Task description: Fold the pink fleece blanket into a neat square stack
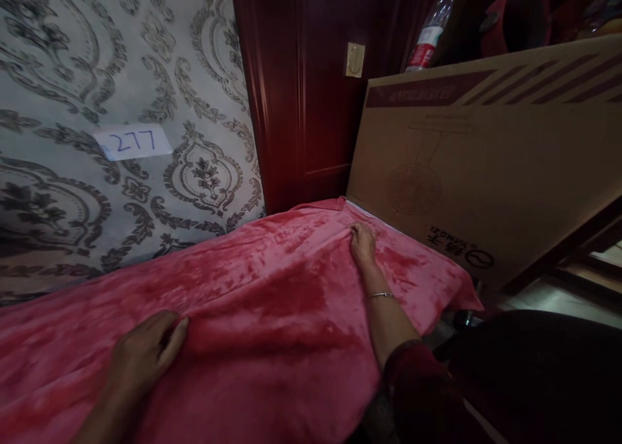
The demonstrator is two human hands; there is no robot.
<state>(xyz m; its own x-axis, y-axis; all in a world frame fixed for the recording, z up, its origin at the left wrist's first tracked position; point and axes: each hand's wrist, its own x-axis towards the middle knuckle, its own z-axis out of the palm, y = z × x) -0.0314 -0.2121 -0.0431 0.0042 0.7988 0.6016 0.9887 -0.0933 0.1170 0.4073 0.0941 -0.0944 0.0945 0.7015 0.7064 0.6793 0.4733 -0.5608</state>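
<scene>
Pinching the red blanket, left hand and right hand have narrow grips.

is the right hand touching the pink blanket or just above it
Touching: the head view shows the right hand closed on the pink blanket, with a raised fold running up to its fingers.

Hands: two, left hand and right hand. Bracelet: one. Red cloth: one. Cardboard box: one. Upright bottle: one. Numbered card: one. Wall plate: one. Items in the dark upper right corner: uncountable.
</scene>
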